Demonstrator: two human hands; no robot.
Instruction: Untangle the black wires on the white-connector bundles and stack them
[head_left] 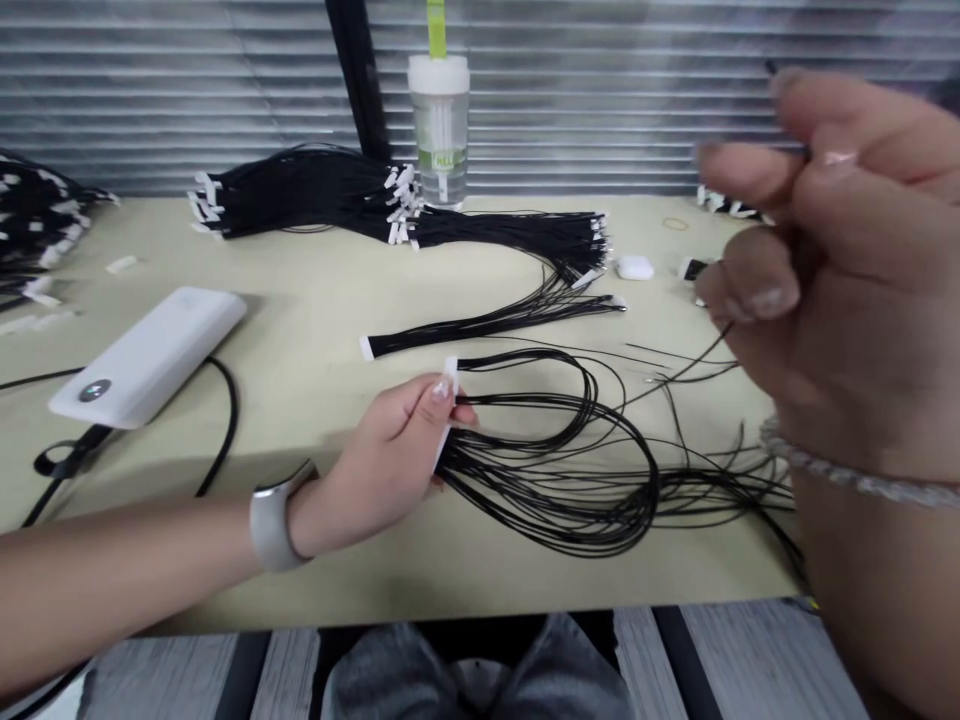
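Note:
My left hand [394, 440] pinches a long white connector [451, 367] between thumb and fingers, above the front part of the table. Many thin black wires [634, 500] leave this connector, loop to the right and bend back, and some trail loose over the table. Raised close to the camera at the right is my right hand [847, 230], with its fingers curled closed. A dark wire tip [771, 67] sticks out above its fingertips, and a black wire [709, 350] runs out below the hand toward the loops. The palm and fingers hide the wire's middle.
Behind lies a wire bundle with one white connector [366, 348]. Larger black wire bundles [307, 190] lie near the blinds, beside a clear bottle [441, 130]. A white power bank [150, 355] with a black cable is at left. A small white case [634, 267] sits at right.

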